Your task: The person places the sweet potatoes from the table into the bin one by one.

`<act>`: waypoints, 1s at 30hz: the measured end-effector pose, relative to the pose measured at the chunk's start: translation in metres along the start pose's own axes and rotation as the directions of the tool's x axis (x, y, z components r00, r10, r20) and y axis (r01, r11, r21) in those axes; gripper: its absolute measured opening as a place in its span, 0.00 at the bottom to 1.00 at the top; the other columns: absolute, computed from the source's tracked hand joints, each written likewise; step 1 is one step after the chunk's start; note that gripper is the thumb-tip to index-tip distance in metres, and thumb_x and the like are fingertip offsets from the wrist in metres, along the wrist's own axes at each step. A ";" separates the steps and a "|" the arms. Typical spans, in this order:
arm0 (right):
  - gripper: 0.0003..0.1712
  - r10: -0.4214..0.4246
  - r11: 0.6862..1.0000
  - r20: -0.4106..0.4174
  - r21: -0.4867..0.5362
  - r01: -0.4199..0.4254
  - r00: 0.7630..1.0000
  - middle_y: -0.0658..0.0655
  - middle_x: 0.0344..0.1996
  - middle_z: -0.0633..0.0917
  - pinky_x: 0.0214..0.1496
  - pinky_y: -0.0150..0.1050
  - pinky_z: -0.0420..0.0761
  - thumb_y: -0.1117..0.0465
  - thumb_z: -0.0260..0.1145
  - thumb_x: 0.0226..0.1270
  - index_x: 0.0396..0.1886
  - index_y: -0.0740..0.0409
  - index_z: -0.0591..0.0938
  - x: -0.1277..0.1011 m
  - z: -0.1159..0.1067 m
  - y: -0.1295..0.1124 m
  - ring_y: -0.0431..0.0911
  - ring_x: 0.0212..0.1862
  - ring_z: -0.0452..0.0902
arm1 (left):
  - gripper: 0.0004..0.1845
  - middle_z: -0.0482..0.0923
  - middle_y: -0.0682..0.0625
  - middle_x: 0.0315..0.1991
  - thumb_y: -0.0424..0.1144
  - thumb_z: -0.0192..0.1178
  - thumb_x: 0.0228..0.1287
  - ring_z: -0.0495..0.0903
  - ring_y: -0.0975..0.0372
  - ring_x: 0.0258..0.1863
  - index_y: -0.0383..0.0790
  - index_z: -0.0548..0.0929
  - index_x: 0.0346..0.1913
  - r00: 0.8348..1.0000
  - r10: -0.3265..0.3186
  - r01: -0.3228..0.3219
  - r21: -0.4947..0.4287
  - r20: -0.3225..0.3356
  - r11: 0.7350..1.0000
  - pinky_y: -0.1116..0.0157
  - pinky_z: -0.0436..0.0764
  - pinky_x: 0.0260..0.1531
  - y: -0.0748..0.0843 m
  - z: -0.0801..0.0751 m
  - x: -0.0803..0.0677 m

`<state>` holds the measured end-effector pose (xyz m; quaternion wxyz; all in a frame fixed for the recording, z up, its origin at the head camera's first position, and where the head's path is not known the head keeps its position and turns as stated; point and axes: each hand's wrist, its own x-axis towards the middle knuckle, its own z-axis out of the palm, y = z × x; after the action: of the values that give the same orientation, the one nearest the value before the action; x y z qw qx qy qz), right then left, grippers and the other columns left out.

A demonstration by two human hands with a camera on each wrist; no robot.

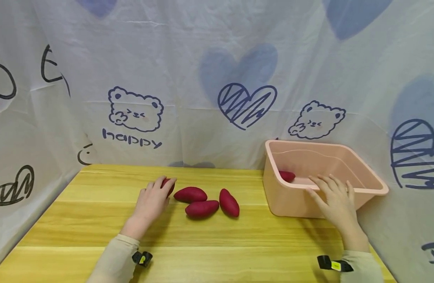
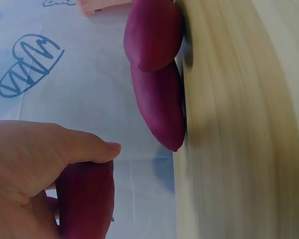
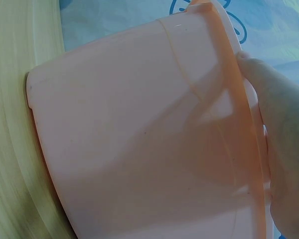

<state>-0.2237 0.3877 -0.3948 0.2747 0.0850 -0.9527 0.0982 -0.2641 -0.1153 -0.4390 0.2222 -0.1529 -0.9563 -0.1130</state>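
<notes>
My left hand (image 1: 151, 201) grips a dark red sweet potato (image 2: 87, 201), thumb along one side, at the left of the table. Just right of it lie three more: an upper sweet potato (image 1: 190, 194), a lower sweet potato (image 1: 202, 210) close against it, and a slanted sweet potato (image 1: 229, 203). At the right stands a pink plastic bin (image 1: 294, 204) with another sweet potato (image 1: 286, 176) inside, partly hidden by the wall. My right hand (image 1: 335, 198) reaches over the bin's front rim with spread fingers, and its thumb (image 3: 251, 62) is right at the rim in the right wrist view.
Everything rests on a yellow wood-grain table (image 1: 202, 247). A pale cloth (image 1: 188, 70) printed with hearts and bears hangs behind it and at both sides. The bin stands near the table's back right edge.
</notes>
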 end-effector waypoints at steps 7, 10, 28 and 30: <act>0.28 -0.003 1.000 -0.003 0.002 0.003 1.000 0.64 0.63 0.74 0.71 0.69 0.40 0.42 0.54 0.73 0.64 0.50 0.74 0.000 0.001 -0.001 0.64 0.68 0.60 | 0.30 0.74 0.38 0.58 0.35 0.69 0.57 0.78 0.41 0.48 0.48 0.75 0.64 1.000 0.022 -0.021 0.009 -0.020 1.000 0.44 0.79 0.37 0.006 -0.001 0.004; 0.28 0.000 1.000 -0.001 -0.001 0.000 1.000 0.64 0.63 0.74 0.72 0.68 0.40 0.41 0.53 0.73 0.65 0.50 0.74 0.000 0.000 -0.001 0.63 0.68 0.59 | 0.29 0.75 0.38 0.58 0.36 0.69 0.57 0.78 0.41 0.47 0.48 0.75 0.63 0.999 0.031 -0.030 0.015 -0.028 0.999 0.45 0.79 0.37 0.010 -0.001 0.006; 0.27 0.000 1.000 -0.002 0.003 0.000 1.000 0.63 0.63 0.75 0.71 0.68 0.42 0.42 0.54 0.73 0.64 0.49 0.74 0.001 -0.001 -0.001 0.63 0.68 0.60 | 0.31 0.74 0.40 0.59 0.37 0.70 0.56 0.79 0.43 0.50 0.49 0.74 0.64 0.990 0.136 -0.135 0.021 -0.048 0.991 0.46 0.80 0.38 0.040 -0.005 0.032; 0.27 -0.001 1.000 -0.003 0.003 0.001 1.000 0.64 0.63 0.75 0.71 0.68 0.42 0.42 0.53 0.73 0.64 0.50 0.74 0.001 -0.001 -0.001 0.64 0.68 0.60 | 0.31 0.74 0.40 0.59 0.37 0.70 0.57 0.79 0.43 0.50 0.50 0.74 0.64 0.989 0.142 -0.142 0.016 -0.045 0.990 0.46 0.80 0.38 0.046 -0.007 0.036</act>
<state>-0.2238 0.3871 -0.3933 0.2760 0.0857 -0.9521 0.0997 -0.2764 -0.0663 -0.4096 0.2526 -0.2166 -0.9383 -0.0945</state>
